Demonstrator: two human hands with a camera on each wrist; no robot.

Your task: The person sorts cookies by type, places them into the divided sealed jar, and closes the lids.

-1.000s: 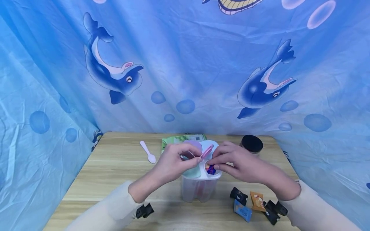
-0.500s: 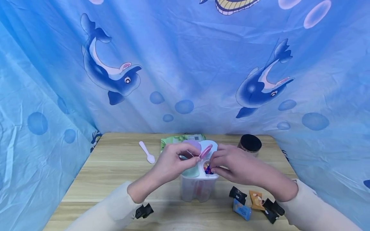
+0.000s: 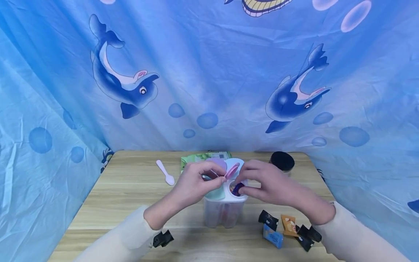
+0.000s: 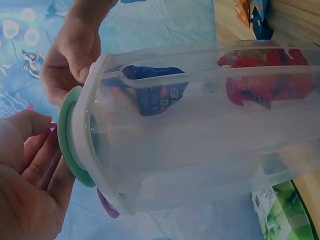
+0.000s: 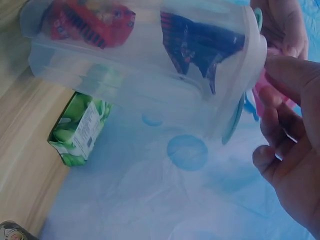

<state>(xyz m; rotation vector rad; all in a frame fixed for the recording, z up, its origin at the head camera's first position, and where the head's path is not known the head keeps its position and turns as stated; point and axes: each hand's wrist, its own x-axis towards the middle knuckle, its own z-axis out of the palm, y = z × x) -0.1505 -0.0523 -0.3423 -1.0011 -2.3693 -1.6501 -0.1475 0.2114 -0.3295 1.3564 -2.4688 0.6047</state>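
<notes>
A clear plastic storage box (image 3: 224,214) with several compartments stands on the table, with purple (image 3: 216,164), pale blue (image 3: 234,164) and mint green (image 3: 215,194) lids. My left hand (image 3: 198,182) pinches the raised pink lid (image 3: 232,171) between thumb and fingers. My right hand (image 3: 266,182) is at the uncovered opening, its thumb at a dark blue wrapped packet (image 3: 238,189) and its index finger near the rim, the two spread apart. In the right wrist view the blue packet (image 5: 197,45) sits inside near the mouth, with a red packet (image 5: 90,22) further down.
A pale pink spoon (image 3: 166,173) lies left of the box. Behind it is a green package (image 3: 196,158). A black-lidded jar (image 3: 282,162) stands at the back right. Black (image 3: 268,219), blue (image 3: 272,236) and orange (image 3: 288,225) wrapped snacks lie at the front right.
The right thumb and fingers were closed together at the blue packet and now stand apart, with the packet in the opening. The left hand keeps the pink lid raised.
</notes>
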